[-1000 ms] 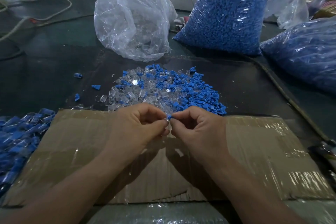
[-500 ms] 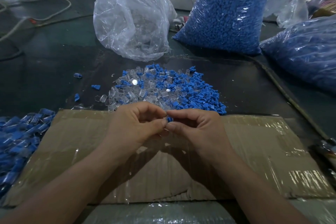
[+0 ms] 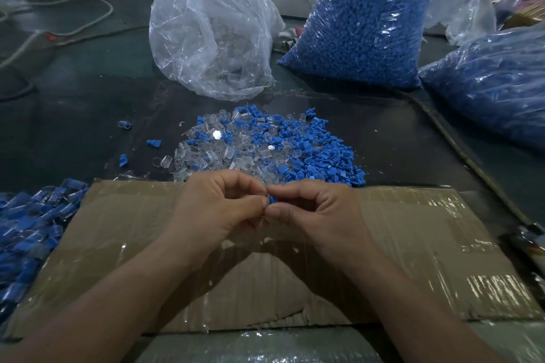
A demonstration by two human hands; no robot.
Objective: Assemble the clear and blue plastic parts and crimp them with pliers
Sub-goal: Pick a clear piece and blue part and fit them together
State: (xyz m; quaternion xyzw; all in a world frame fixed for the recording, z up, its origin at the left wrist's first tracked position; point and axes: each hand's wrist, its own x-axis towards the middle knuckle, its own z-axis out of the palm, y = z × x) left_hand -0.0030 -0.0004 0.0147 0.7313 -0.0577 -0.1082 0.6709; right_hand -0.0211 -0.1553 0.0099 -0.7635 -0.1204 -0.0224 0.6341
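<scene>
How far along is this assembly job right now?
Done: a heap of seemingly joined pieces lies far left. In hand: left hand and right hand together pinch one blue part above the cardboard. Remaining: the loose mixed pile and a full bag of blue parts; no crimping visible.

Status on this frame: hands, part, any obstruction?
Left hand, right hand: both pinching one small blue part, fingertips together over the cardboard. Any clear part hidden by fingers, cannot confirm. Nothing in the way; loose parts pile just beyond.
</scene>
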